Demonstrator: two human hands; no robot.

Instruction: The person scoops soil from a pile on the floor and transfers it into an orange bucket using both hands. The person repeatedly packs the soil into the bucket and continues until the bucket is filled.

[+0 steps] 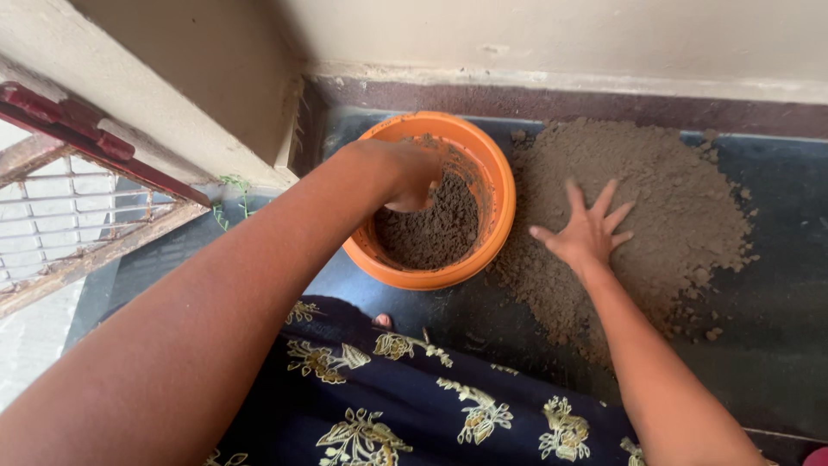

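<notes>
An orange plastic pot (503,195) stands on the dark floor, partly filled with dark brown soil (435,235). My left hand (409,175) reaches down inside the pot, its fingers pressed into the soil and mostly hidden. To the right of the pot lies a wide heap of loose brown soil (673,203). My right hand (589,231) rests flat on the heap's left side with its fingers spread wide, holding nothing.
A pale wall with a dark skirting (561,99) runs behind the pot and heap. A red-brown metal grille gate (78,190) stands at the left. My dark blue garment with yellow flowers (414,406) covers the near floor, a toe showing at its edge.
</notes>
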